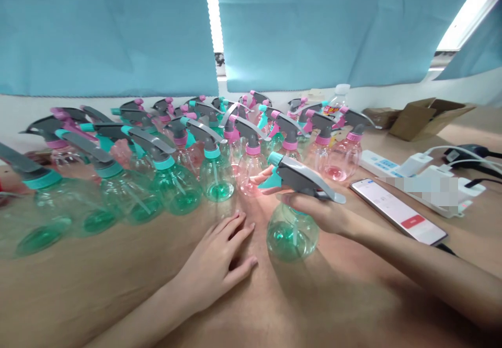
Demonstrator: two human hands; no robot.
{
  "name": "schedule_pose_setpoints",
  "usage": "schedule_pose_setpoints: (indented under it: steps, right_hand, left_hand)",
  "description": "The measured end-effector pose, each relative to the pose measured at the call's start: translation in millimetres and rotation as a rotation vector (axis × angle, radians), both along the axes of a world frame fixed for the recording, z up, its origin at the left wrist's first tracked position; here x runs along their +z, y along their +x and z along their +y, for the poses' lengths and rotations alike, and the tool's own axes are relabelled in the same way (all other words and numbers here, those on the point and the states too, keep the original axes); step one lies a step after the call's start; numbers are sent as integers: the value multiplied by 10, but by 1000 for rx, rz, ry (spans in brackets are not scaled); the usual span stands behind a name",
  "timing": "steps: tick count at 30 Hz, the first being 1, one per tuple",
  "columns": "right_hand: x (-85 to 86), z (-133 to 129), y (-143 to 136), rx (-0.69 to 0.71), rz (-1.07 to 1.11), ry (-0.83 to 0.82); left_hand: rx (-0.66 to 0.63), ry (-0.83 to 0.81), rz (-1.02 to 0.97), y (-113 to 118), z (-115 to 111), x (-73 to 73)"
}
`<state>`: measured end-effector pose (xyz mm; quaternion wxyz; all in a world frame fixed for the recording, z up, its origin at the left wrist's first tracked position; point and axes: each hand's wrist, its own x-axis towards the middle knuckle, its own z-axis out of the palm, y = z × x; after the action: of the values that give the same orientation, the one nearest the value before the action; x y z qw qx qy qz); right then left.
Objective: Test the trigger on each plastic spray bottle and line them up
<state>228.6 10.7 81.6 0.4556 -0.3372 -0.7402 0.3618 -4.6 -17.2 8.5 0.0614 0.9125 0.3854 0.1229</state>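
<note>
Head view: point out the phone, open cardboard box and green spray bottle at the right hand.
Phone (398,211), head view: on its screen.
Open cardboard box (412,122), head view: side wall.
Green spray bottle (292,235), head view: its body.

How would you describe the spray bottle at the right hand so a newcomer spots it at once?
On the brown table, look in front of the crowded spray bottles. There, the right hand is around the neck of a green-tinted bottle with a grey-and-teal spray head. Unlike its neighbours, it has a hand on it.
</note>
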Motion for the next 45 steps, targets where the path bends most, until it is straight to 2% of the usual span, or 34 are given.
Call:
schedule_pose_setpoints:
  steps: [3,14,25,34,45]
  right_hand:
    - [-38,12,19,64,55,-13]
    - [-148,60,59,49,24,14]
    - [-10,-3,-1,135,110,35]
    - [-66,13,7,139,123,61]
    - [-56,6,-3,126,94,51]
  left_hand:
    - [11,-14,36,7,-2,30]
    - [4,14,17,-13,12,-45]
    - [-2,-9,25,2,-6,29]
    - [14,-25,43,25,-23,64]
    - [6,-28,58,22,-20,65]
